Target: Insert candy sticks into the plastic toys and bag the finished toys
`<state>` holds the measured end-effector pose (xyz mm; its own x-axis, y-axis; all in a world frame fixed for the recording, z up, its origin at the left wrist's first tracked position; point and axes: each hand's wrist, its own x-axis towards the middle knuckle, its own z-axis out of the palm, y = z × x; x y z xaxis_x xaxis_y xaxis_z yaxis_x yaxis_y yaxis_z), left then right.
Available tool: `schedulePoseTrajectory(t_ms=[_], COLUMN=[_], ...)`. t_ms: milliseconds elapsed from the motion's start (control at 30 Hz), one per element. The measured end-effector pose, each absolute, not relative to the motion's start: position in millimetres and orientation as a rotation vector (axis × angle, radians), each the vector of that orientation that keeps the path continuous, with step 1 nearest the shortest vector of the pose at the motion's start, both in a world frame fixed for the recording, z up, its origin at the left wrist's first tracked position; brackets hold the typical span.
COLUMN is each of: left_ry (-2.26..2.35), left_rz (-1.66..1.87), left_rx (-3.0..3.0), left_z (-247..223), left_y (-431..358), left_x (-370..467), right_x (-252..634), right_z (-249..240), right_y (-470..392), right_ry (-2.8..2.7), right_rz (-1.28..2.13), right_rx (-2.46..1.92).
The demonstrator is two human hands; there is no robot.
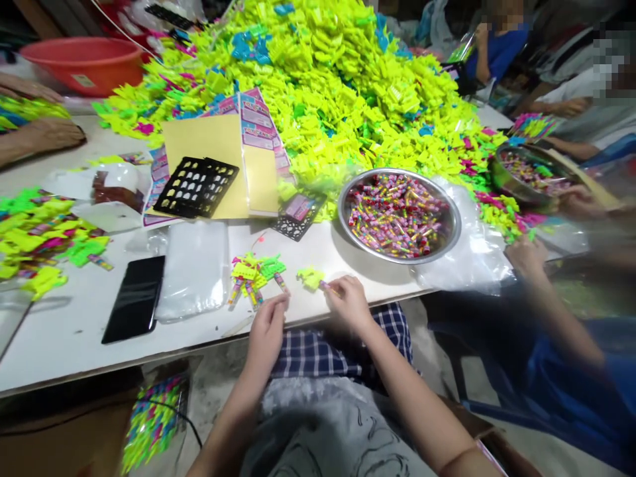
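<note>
My right hand [350, 301] pinches a small candy tube [324, 285] in colourful wrapping. Joined to the tube's far end is a yellow plastic toy [311, 277], lying low over the white table. My left hand [269, 318] rests at the table edge with its fingers curled together; whether anything is in them is hidden. Just beyond its fingertips lies a small pile of yellow and green toys [254, 270] with candy tubes fitted to them. To the right of my right hand stands a steel bowl [342, 222] full of candy tubes [397, 215].
A huge heap of yellow toys [342, 86] covers the back. A black phone [134, 298], clear plastic bags [193, 271], card sheets [201, 139] and black grids [199, 187] lie left. Finished-looking toys [44, 238] are farther left. Co-workers' hands [529, 255] work right; another's [44, 139] are left.
</note>
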<state>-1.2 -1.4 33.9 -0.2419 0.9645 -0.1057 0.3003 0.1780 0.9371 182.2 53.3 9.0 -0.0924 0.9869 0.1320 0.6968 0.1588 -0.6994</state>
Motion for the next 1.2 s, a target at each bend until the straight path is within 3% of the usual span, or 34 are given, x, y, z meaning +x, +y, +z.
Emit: schedulePoseTrajectory(t_ms=[267,433,633,933,1200], left_ry=[1.535,1.51,1.533,1.514,1.24], left_rz=[1.083,1.095,1.096,1.052,1.274], left_rx=[1.169,1.123,1.063,1.0,0.577], left_z=[47.6,49.9,50.3,40.5,37.1], left_y=[-16.3,-17.1,-15.3,-13.4,3.9], left_x=[15.7,13.4,7.5,6.9,57.1], right_x=[125.7,130.9,129.7,153.2,162.0], right_z=[17.8,17.7,11.3,14.7,58.4], right_y=[93.8,160.1,191.9,113.1,-16.9], right_ry=[-2.07,-1.892,-1.825,-1.913,-2.278], right_rz=[0.574,0.343,0.347,0.412,0.641], right_rx=[-1.565,-1.88,-2.018,-1.868,-1.116])
